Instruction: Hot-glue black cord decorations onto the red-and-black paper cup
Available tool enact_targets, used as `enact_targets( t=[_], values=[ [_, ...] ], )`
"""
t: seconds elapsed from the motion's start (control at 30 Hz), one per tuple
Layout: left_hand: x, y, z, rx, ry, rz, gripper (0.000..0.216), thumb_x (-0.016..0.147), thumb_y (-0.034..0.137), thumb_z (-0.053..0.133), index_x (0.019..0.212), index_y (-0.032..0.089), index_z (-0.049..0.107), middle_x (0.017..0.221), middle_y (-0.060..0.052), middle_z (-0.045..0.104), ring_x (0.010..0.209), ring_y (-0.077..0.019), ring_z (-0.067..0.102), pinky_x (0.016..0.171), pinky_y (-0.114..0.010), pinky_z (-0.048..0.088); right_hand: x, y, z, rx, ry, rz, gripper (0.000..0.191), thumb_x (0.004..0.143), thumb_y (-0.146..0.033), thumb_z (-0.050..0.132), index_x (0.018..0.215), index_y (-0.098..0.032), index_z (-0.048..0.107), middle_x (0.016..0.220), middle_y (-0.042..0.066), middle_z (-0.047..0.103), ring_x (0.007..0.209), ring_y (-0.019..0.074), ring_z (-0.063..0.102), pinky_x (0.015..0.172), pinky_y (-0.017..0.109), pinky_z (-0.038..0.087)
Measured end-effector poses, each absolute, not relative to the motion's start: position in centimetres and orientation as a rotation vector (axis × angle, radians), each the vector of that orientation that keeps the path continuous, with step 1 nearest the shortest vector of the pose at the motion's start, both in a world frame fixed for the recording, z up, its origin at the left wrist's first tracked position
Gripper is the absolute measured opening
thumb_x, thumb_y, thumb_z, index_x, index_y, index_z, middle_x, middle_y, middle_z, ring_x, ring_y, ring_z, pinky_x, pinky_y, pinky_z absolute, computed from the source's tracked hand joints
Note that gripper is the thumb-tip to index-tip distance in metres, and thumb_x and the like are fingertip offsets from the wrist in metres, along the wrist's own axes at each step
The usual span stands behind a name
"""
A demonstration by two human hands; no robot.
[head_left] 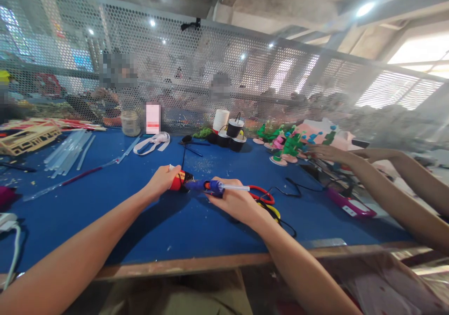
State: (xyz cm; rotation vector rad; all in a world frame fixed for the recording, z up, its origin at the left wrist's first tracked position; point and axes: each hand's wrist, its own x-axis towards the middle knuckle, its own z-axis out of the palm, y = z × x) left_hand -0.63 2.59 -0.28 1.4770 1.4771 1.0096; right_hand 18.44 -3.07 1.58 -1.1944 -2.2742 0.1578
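Observation:
My left hand (161, 182) is closed around a small red object (178, 180) with yellow and black parts and a thin dark cord at its top. In my right hand (238, 201) is a blue hot glue gun (206, 185), its nozzle pointing left at the open-looking dark end of the red object. A clear glue stick (238, 187) sticks out of the gun's back. Whether the nozzle touches the object I cannot tell. Red-handled scissors (262, 195) and a yellow ring-shaped item (272, 211) lie just beyond my right hand, partly hidden by it.
Glue sticks (68, 153) lie at the left, near a wooden frame (28, 137). Black-and-white little buckets (235, 128) stand at the back, beside small green trees (289, 146). A co-worker's hands (324, 153) reach in from the right, above a purple box (351, 205). Cords cross the table.

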Motion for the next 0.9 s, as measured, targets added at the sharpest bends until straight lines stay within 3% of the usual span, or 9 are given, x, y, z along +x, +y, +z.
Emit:
enact_targets(
  t=[0.43, 0.9],
  values=[
    [-0.7, 2.2, 0.0, 1.518, 1.416, 0.967, 0.031, 0.064, 0.044, 0.048, 0.056, 0.015, 0.049, 0.044, 0.004, 0.045, 0.043, -0.0105, 0.039, 0.045, -0.023, 0.024, 18.9, -2.0, 0.7, -1.195, -2.112, 0.143, 0.017, 0.07, -0.023, 0.051, 0.057, -0.017, 0.043, 0.052, -0.004, 0.045, 0.05, 0.0093, 0.042, 0.048, 0.02, 0.03],
    [-1.2, 2.4, 0.2, 1.687, 1.313, 0.866, 0.033, 0.066, 0.047, 0.045, 0.058, 0.015, 0.048, 0.048, 0.005, 0.043, 0.046, -0.009, 0.035, 0.047, -0.022, 0.024, 18.8, -2.4, 1.3, -1.305, -2.032, 0.366, 0.024, 0.068, -0.025, 0.05, 0.048, -0.018, 0.04, 0.04, -0.005, 0.037, 0.042, 0.009, 0.038, 0.041, 0.02, 0.029]
  ],
)
